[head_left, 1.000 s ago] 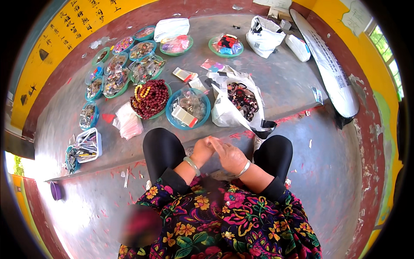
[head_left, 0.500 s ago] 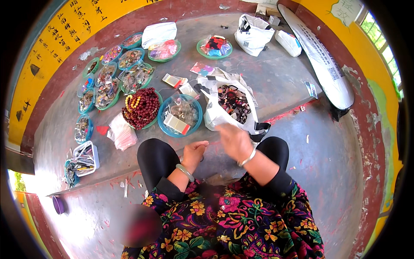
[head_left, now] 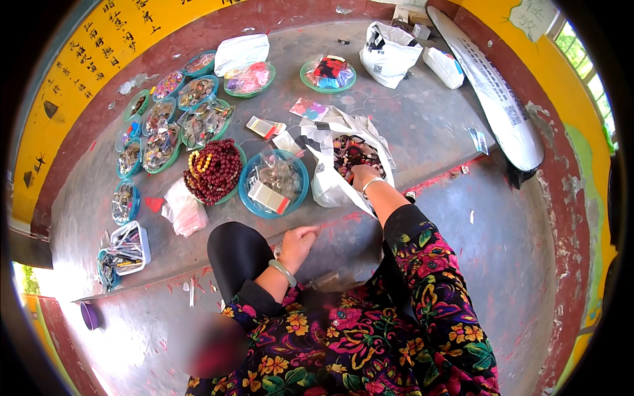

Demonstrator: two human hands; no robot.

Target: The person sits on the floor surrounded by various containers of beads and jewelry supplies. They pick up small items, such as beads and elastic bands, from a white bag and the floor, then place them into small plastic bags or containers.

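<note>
I sit on a concrete step with my knees in black leggings. My right hand (head_left: 362,177), a pale bangle on its wrist, reaches forward into an open white plastic bag (head_left: 328,188) of dark beaded bracelets (head_left: 353,152). Its fingers rest on the beads, and whether they grip any is hidden. My left hand (head_left: 298,240), with a green bangle, lies by my left knee with the fingers curled closed and nothing visible in it. Just ahead of it stands a blue bowl (head_left: 253,201) of small clear packets.
A green plate heaped with dark red beads (head_left: 214,170) sits left of the blue bowl. Several small bowls of trinkets (head_left: 158,132) curve along the left. Further back stand a white bag (head_left: 388,46) and a long white sack (head_left: 492,86). A box of pens (head_left: 125,249) sits near the step's edge.
My hands were together in my lap. The right hand has since lifted and reached forward into the white bag, while the left stayed low by my knee.
</note>
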